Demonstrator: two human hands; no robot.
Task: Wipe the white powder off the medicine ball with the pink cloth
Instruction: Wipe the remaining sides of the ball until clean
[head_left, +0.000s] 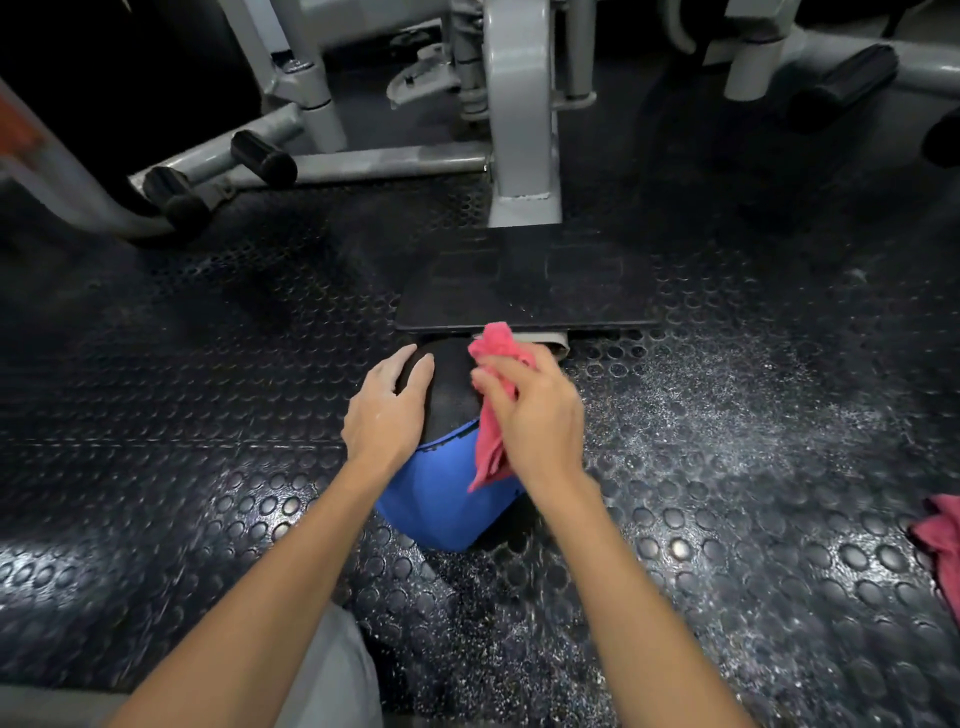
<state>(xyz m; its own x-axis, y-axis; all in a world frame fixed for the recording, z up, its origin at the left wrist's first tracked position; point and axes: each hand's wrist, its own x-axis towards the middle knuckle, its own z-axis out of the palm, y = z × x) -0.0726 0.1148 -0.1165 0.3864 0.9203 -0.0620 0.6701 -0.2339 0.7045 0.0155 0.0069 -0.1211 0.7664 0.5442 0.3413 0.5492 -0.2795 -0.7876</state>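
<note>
Nearest to us, white powder (493, 649) speckles the studded floor (182, 493). The medicine ball (441, 499) lies on it. Our left hand (387, 410) rests on its black top, fingers straight and a little apart. Our right hand (535, 415) has its fingers clamped on the pink cloth (491, 452), against the ball. The sides we see look clean, so we judge only hidden sides are left. Just behind is the edge of a black plate (524, 291); to left and right the floor gives room.
</note>
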